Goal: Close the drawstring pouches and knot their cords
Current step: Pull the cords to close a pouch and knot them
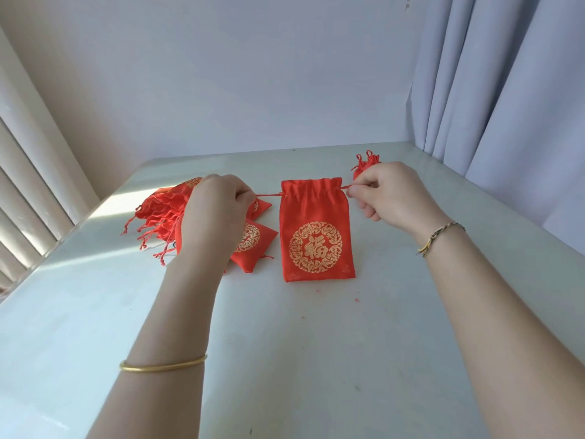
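A red drawstring pouch point(317, 229) with a gold round emblem hangs upright over the white table point(285, 343), its bottom edge near the surface. Its mouth is partly gathered. My left hand point(215, 210) pinches the red cord point(269, 194) coming out of the pouch's left side. My right hand point(389, 194) pinches the cord end at the right side. Both cords are stretched sideways. A pile of several more red pouches point(164, 213) lies behind and under my left hand, partly hidden by it. One closed pouch point(364, 163) sits behind my right hand.
A grey curtain point(506, 90) hangs at the right, close to the table's far right corner. A pale wall stands behind the table, and vertical blinds point(28, 172) run along the left edge. Small red flecks lie on the table in front of the pouch.
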Tool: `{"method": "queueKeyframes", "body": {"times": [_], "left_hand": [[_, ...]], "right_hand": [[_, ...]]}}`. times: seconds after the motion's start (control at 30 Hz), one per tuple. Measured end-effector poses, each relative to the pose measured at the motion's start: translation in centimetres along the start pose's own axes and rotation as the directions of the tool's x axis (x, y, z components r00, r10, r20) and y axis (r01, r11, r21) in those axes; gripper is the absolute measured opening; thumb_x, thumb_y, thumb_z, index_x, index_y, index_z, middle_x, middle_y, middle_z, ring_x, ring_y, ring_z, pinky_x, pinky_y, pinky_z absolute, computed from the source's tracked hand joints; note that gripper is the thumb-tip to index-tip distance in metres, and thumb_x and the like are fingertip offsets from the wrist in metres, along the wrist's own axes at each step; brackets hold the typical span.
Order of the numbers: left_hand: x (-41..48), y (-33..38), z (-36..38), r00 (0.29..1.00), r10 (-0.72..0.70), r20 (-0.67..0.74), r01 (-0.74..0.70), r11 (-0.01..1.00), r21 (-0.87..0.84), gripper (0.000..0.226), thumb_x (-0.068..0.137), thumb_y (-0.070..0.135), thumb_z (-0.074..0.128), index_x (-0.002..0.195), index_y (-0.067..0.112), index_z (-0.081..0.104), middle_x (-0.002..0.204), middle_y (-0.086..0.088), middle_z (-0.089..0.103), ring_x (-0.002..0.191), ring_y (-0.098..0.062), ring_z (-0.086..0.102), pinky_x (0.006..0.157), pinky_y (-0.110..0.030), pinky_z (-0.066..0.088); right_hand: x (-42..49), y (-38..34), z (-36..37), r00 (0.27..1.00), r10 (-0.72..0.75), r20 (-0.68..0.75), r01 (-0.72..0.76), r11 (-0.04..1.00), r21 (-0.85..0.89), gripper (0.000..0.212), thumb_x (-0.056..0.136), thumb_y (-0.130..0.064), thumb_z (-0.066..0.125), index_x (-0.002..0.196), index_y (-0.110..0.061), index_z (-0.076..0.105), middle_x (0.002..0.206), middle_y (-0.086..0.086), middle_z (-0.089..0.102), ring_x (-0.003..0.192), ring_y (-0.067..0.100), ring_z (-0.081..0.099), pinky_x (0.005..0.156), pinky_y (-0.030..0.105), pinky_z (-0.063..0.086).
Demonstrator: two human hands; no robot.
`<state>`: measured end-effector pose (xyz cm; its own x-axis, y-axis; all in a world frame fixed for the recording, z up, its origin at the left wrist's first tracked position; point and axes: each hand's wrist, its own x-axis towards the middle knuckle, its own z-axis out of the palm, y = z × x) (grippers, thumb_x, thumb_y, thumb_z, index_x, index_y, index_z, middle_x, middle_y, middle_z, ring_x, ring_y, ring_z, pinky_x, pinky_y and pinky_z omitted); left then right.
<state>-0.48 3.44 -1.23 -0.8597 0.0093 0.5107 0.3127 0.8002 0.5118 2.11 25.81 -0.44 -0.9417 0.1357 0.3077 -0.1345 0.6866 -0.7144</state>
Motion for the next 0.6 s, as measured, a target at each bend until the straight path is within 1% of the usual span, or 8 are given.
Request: {"method": "queueKeyframes", "body": {"times": [0.13, 0.23, 0.3, 0.33, 0.37, 0.43, 0.5, 0.6], "left_hand": [[0.0, 0.1, -0.7, 0.996, -0.036, -0.080, 0.046, 0.990, 0.132, 0.022, 0.094, 0.021, 0.049, 0.092, 0.007, 0.065, 0.092, -0.008, 0.053, 0.077, -0.026, 0.046, 0.063, -0.033, 0.033], [-0.1, -0.1, -1.5, 0.969, -0.122, -0.214, 0.164, 0.967, 0.193, 0.023, 0.095, 0.023, 0.045, 0.092, 0.009, 0.063, 0.100, -0.008, 0.054, 0.084, -0.030, 0.048, 0.064, -0.034, 0.031], [0.0, 0.2, -1.3, 0.966, -0.132, -0.222, 0.154, 0.984, 0.086, 0.023, 0.093, 0.020, 0.044, 0.086, 0.009, 0.063, 0.101, -0.009, 0.057, 0.086, -0.028, 0.051, 0.065, -0.032, 0.031], [0.2, 0.4, -1.2, 0.968, -0.163, -0.189, 0.147, 0.985, -0.093, 0.023, 0.092, 0.018, 0.043, 0.080, 0.011, 0.062, 0.098, -0.009, 0.059, 0.083, -0.025, 0.052, 0.066, -0.031, 0.034], [0.4, 0.9, -1.2, 0.968, -0.229, -0.108, 0.175, 0.913, -0.369, 0.023, 0.091, 0.015, 0.042, 0.074, 0.014, 0.058, 0.094, -0.008, 0.061, 0.082, -0.022, 0.055, 0.069, -0.031, 0.040], [0.4, 2.1, -1.8, 0.947, -0.259, 0.189, 0.290, 0.435, -0.853, 0.027, 0.092, 0.011, 0.038, 0.067, 0.017, 0.048, 0.091, -0.004, 0.068, 0.089, -0.019, 0.062, 0.083, -0.033, 0.046], [0.2, 2.7, -2.2, 0.926, -0.097, 0.366, 0.373, 0.061, -0.926, 0.031, 0.096, 0.014, 0.033, 0.067, 0.018, 0.041, 0.084, -0.003, 0.071, 0.095, -0.020, 0.068, 0.093, -0.036, 0.046], [-0.1, 3.4, -2.2, 0.921, -0.040, 0.386, 0.384, -0.065, -0.921, 0.029, 0.099, 0.016, 0.035, 0.074, 0.013, 0.048, 0.060, -0.001, 0.053, 0.058, -0.015, 0.060, 0.073, -0.035, 0.056]], "right_hand": [[0.3, 0.7, -0.1, 0.997, 0.035, -0.067, -0.029, 0.996, 0.089, 0.018, 0.087, -0.013, 0.056, 0.071, -0.010, 0.066, 0.056, 0.001, 0.052, 0.051, 0.013, 0.045, 0.051, 0.025, 0.036], [0.4, 1.5, -0.4, 0.972, 0.126, -0.196, -0.110, 0.990, 0.092, 0.015, 0.082, -0.008, 0.059, 0.073, -0.001, 0.068, 0.055, 0.001, 0.052, 0.045, 0.002, 0.047, 0.046, 0.015, 0.033], [0.4, 1.9, -0.4, 0.968, 0.166, -0.188, -0.156, 0.986, 0.065, 0.014, 0.082, -0.006, 0.057, 0.073, 0.000, 0.067, 0.058, 0.004, 0.054, 0.046, 0.004, 0.046, 0.047, 0.017, 0.033], [0.4, 1.9, -0.3, 0.971, 0.184, -0.155, -0.179, 0.983, 0.046, 0.014, 0.082, -0.007, 0.056, 0.072, -0.002, 0.065, 0.058, 0.004, 0.053, 0.047, 0.008, 0.044, 0.047, 0.021, 0.032], [0.4, 1.9, -0.2, 0.971, 0.209, -0.117, -0.204, 0.978, 0.053, 0.015, 0.083, -0.007, 0.055, 0.071, -0.005, 0.063, 0.057, 0.004, 0.052, 0.046, 0.011, 0.041, 0.046, 0.023, 0.032], [0.4, 1.5, -0.2, 0.963, 0.263, -0.061, -0.251, 0.955, 0.157, 0.016, 0.083, -0.008, 0.053, 0.068, -0.009, 0.059, 0.057, 0.004, 0.050, 0.038, 0.012, 0.038, 0.042, 0.021, 0.031], [0.4, 0.8, -0.3, 0.953, 0.302, -0.036, -0.278, 0.913, 0.297, 0.017, 0.082, -0.010, 0.053, 0.065, -0.011, 0.057, 0.057, 0.003, 0.050, 0.032, 0.007, 0.037, 0.041, 0.019, 0.031], [0.2, -1.0, -0.5, 0.953, 0.296, 0.058, -0.281, 0.805, 0.522, 0.019, 0.086, -0.011, 0.051, 0.068, -0.012, 0.056, 0.059, 0.003, 0.051, 0.037, 0.009, 0.039, 0.040, 0.018, 0.032]]}}
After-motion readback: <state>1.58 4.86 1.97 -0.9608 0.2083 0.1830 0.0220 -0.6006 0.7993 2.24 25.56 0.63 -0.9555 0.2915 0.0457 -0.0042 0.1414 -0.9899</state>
